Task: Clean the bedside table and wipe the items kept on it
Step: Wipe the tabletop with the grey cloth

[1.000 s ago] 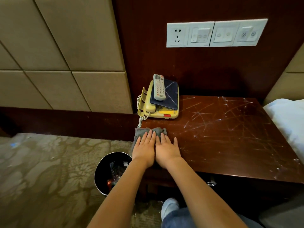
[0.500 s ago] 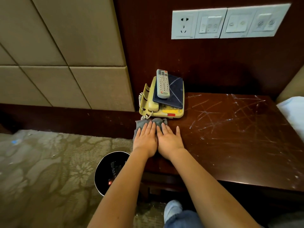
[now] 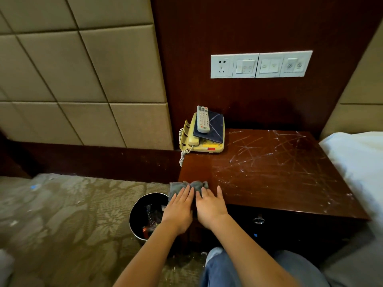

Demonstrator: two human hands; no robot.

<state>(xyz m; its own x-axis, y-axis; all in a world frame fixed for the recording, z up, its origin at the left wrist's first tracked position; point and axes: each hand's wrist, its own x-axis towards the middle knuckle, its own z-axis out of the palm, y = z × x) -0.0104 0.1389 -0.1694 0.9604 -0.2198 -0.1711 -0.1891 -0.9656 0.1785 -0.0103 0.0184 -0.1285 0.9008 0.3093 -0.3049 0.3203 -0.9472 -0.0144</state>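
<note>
Bedside table point(image 3: 269, 179), cloth point(image 3: 187, 186) stretched left-right, left hand point(image 3: 179, 208), right hand point(image 3: 210, 206) flat atop

The telephone point(image 3: 211, 146) sits back-left on the table point(image 3: 275, 175) (remote point(image 3: 203, 119) atop it); cloth point(image 3: 186, 186) front-left; wastebin point(image 3: 134, 213) on the floor, left.

black bin point(image 3: 137, 214) is sitting on the patterned carpet point(image 3: 62, 214), rubbish in it; white switch panel point(image 3: 261, 65) is sitting on the dark wood wall point(image 3: 248, 27); white bedding point(image 3: 356, 162) is poking in at the right
</note>
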